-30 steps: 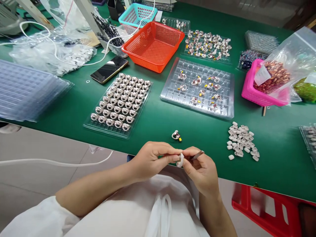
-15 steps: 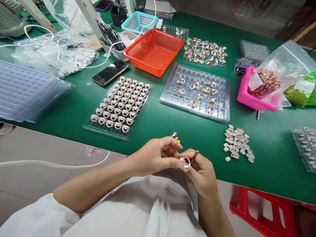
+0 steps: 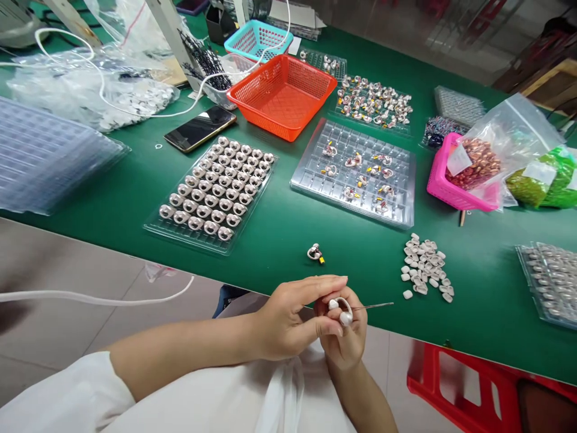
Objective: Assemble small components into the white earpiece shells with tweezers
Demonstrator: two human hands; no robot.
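Note:
My left hand [image 3: 295, 316] and my right hand [image 3: 345, 337] meet at the near edge of the green table [image 3: 279, 234]. Between their fingertips sits a small white earpiece shell [image 3: 341, 310]; the left thumb and forefinger pinch it. My right hand also grips thin metal tweezers [image 3: 372, 307] that point right. A finished piece with a yellow tag [image 3: 314, 253] lies on the table just beyond my hands. A loose pile of white shells [image 3: 424, 269] lies to the right.
A clear tray of white shells [image 3: 216, 189] stands ahead left, a partly filled clear tray [image 3: 356, 174] ahead right. Behind are an orange basket [image 3: 282, 93], a phone [image 3: 199, 128], a pink basket [image 3: 455, 177] with bagged parts, stacked clear trays [image 3: 49, 156] and a red stool [image 3: 469, 391].
My hands have drawn back toward my body over the table edge. The shell has been turned between the fingers, and the tweezers now point out to the right.

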